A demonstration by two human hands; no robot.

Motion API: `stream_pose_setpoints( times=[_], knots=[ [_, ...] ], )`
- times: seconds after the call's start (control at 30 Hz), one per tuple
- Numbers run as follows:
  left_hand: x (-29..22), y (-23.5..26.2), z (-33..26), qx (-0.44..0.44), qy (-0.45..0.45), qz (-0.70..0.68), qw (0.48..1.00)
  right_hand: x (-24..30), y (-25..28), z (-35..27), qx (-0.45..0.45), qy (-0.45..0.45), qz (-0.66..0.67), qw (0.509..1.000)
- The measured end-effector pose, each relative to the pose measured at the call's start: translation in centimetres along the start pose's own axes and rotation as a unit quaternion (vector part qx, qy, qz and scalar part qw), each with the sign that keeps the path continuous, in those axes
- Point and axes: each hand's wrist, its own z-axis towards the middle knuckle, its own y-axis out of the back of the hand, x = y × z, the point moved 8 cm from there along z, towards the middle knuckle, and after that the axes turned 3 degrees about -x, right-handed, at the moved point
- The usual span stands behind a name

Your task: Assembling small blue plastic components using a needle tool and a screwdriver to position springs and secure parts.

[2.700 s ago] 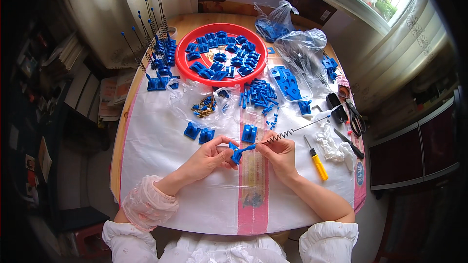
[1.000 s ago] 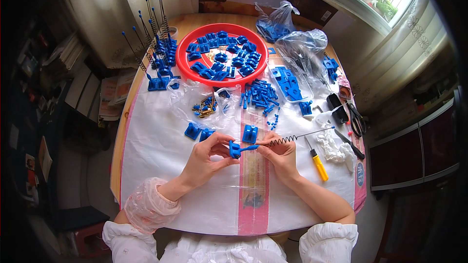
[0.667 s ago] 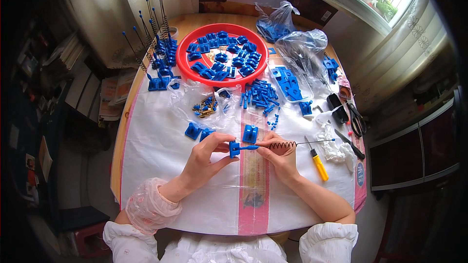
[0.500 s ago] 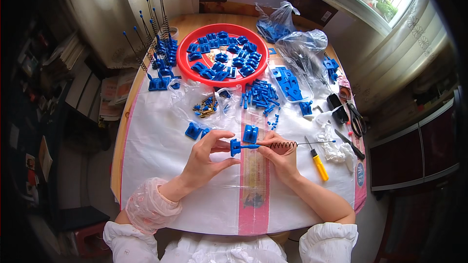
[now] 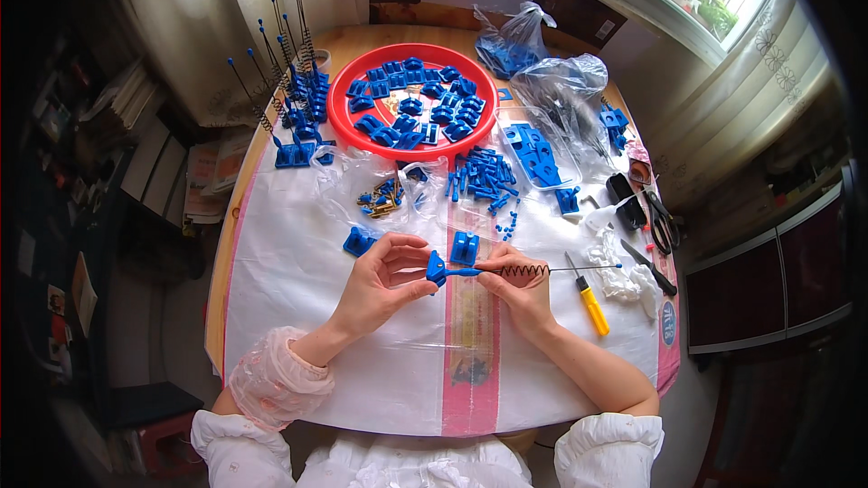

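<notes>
My left hand (image 5: 380, 280) pinches a small blue plastic block (image 5: 437, 268) above the white table cover. My right hand (image 5: 517, 287) holds the spring end of a thin metal rod with a coil spring (image 5: 533, 269); the rod runs level to the right and ends in a small blue tip (image 5: 617, 265). The rod's left end meets the blue block between my two hands. A blue bracket (image 5: 464, 248) lies just beyond my fingers and another blue part (image 5: 359, 240) lies to its left.
A red round tray (image 5: 344, 108) of blue parts sits at the back. Several finished spring rods on blue bases (image 5: 294, 104) stand far left. Loose blue pegs (image 5: 484, 183), plastic bags (image 5: 556, 81), a bag of screws (image 5: 384, 199), a yellow-handled screwdriver (image 5: 592, 305), scissors (image 5: 665, 221) and a knife (image 5: 649, 267) lie right.
The rod has swung from tilted up-right to level. My hands have drawn slightly closer together around the blue block, which stays between them.
</notes>
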Motion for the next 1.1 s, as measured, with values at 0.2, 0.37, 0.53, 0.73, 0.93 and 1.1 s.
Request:
stream_pose_setpoints(
  times=[0.2, 0.37, 0.53, 0.73, 0.93, 1.1],
  knots=[
    [-0.1, 0.1, 0.0, 0.001, -0.011, 0.005, 1.0, -0.1, 0.0, -0.1, 0.006, -0.006, 0.004, 1.0],
    [-0.3, 0.1, -0.1, 0.0, -0.018, 0.018, 1.0, -0.1, 0.1, 0.0, 0.008, -0.007, 0.005, 1.0],
    [-0.3, 0.0, -0.1, 0.001, -0.011, 0.017, 1.0, -0.1, 0.0, 0.0, 0.01, -0.001, 0.007, 1.0],
    [0.7, 0.2, -0.2, 0.005, 0.014, 0.006, 1.0, -0.1, -0.2, 0.0, 0.011, 0.011, -0.01, 1.0],
    [2.0, 0.2, -0.2, 0.029, 0.039, -0.007, 0.999, -0.1, -0.3, -0.1, 0.012, 0.017, 0.004, 1.0],
    [2.1, -0.1, -0.3, 0.054, 0.045, 0.004, 0.998, -0.1, -0.5, -0.1, 0.014, 0.021, 0.029, 0.999]
  ],
)
